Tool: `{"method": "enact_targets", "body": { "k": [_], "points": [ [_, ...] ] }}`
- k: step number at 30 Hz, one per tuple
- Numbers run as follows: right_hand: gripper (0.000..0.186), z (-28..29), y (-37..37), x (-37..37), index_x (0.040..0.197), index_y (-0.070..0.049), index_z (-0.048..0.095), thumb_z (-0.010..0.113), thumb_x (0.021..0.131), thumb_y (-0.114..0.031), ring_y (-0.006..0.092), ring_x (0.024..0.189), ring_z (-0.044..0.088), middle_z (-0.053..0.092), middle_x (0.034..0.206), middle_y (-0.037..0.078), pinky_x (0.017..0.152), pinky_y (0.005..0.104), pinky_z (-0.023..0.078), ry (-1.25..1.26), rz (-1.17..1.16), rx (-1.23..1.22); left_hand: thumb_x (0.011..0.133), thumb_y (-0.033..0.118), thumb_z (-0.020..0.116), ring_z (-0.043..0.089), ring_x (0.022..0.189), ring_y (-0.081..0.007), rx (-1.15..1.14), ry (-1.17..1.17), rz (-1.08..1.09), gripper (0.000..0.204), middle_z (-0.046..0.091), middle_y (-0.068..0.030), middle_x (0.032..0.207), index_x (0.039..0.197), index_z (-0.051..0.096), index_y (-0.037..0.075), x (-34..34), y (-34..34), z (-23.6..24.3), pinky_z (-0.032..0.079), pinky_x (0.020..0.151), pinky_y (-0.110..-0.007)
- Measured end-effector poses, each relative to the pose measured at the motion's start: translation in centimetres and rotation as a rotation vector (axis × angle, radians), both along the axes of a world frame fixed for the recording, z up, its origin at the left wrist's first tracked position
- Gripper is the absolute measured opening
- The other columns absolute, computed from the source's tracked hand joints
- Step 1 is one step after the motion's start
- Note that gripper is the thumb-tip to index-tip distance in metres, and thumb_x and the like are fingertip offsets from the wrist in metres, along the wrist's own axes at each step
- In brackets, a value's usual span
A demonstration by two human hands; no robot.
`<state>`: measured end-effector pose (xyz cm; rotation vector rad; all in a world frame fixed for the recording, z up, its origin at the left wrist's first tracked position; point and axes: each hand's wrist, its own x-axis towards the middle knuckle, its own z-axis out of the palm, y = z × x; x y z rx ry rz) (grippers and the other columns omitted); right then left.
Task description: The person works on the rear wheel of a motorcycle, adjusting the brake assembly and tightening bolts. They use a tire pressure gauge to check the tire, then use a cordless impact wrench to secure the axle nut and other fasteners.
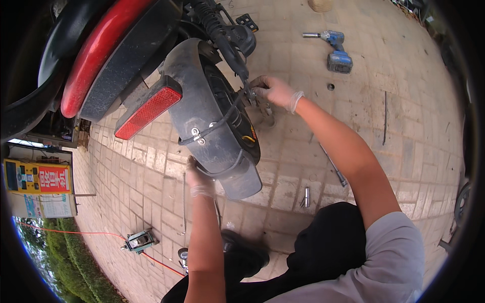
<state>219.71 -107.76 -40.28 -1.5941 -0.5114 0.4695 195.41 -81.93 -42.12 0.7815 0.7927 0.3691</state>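
The rear wheel of a scooter stands in front of me, its dusty black mudguard (194,96) over it and a red reflector (149,112) to the left. My right hand (274,93), in a thin clear glove, is at the wheel's right side, by the lower end of the shock absorber (214,28). Its fingers are pinched together at the metal axle hardware (251,95); what they grip is too small to make out. Also gloved, my left hand (196,178) reaches to the wheel's left side under the mudguard. The mudguard hides its fingers. A black cable (218,123) crosses the mudguard.
On the paving lie a blue cordless impact wrench (337,50) at the far right, a socket (306,197) and a long-handled tool (333,165) near my right knee. A small green device (140,241) with an orange hose (76,232) sits at the lower left.
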Motion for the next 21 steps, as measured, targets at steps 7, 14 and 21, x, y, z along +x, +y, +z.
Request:
{"method": "enact_targets", "body": {
  "k": [7, 14, 21],
  "points": [
    [0.026, 1.6, 0.3, -0.1, 0.105, 0.003, 0.065, 0.061, 0.086, -0.014, 0.0164, 0.070, 0.059, 0.066, 0.084, 0.009, 0.063, 0.0291, 0.047, 0.314, -0.069, -0.086, 0.094, 0.044, 0.051, 0.056, 0.096, -0.0114, 0.192, 0.133, -0.173, 0.033, 0.066, 0.0051, 0.105, 0.111, 0.064, 0.018, 4.8, 4.2, 0.4, 0.040, 0.085, -0.032],
    [0.043, 4.8, -1.1, -2.5, 0.113, 0.002, 0.064, 0.064, 0.086, -0.031, 0.0138, 0.071, 0.056, 0.063, 0.084, 0.006, 0.058, 0.0291, 0.045, 0.098, -0.173, -0.372, 0.088, 0.036, 0.058, 0.058, 0.088, -0.0153, 0.357, 0.243, -0.251, 0.035, 0.068, -0.0006, 0.101, 0.115, 0.066, 0.015, 8.0, 7.1, 1.8, 0.042, 0.083, -0.035],
    [0.030, 9.0, -5.1, -5.1, 0.108, -0.006, 0.065, 0.060, 0.086, -0.026, 0.0109, 0.077, 0.060, 0.065, 0.091, 0.001, 0.063, 0.0275, 0.044, 0.163, -0.093, -0.668, 0.088, 0.023, 0.063, 0.057, 0.069, -0.0141, 0.287, -0.012, -0.350, 0.025, 0.066, -0.0033, 0.086, 0.100, 0.069, 0.002, 9.2, 5.2, 0.6, 0.046, 0.064, -0.027]
  ]
}}
